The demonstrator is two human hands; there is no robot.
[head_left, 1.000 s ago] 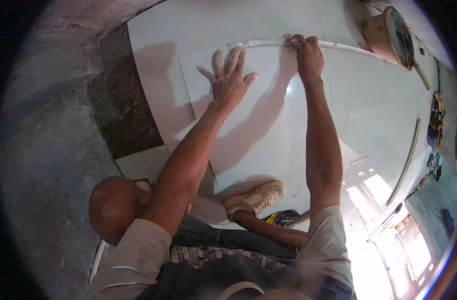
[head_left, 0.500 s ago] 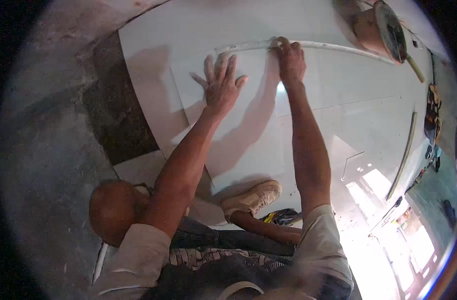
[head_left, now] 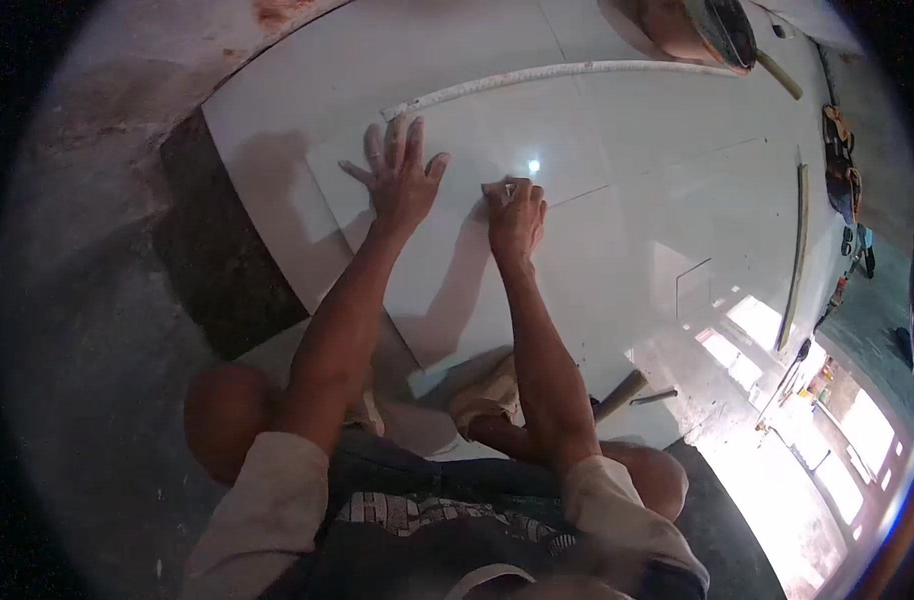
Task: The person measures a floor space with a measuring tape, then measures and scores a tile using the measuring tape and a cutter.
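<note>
My left hand (head_left: pixel 402 185) lies flat with spread fingers on a large pale floor tile (head_left: pixel 432 270), fingertips just short of the end of a long white bar (head_left: pixel 537 74). My right hand (head_left: pixel 517 215) is closed in a pinch over the same tile, near a thin joint line. Something small and whitish shows between its thumb and fingers, too small to name. The bar rests on the tiles beyond both hands, apart from the right one.
A bucket (head_left: pixel 667 30) stands at the far right. A long thin strip (head_left: pixel 797 255) lies on the tiles at right. Dark bare ground (head_left: pixel 222 240) borders the tiles on the left. A wooden handle (head_left: pixel 622 393) lies by my right knee, and my shoe (head_left: pixel 485 400) is close to the tile edge.
My right hand has left the white bar and come back toward me, now over the tile's joint. My left hand stays flat on the tile. The view has shifted slightly.
</note>
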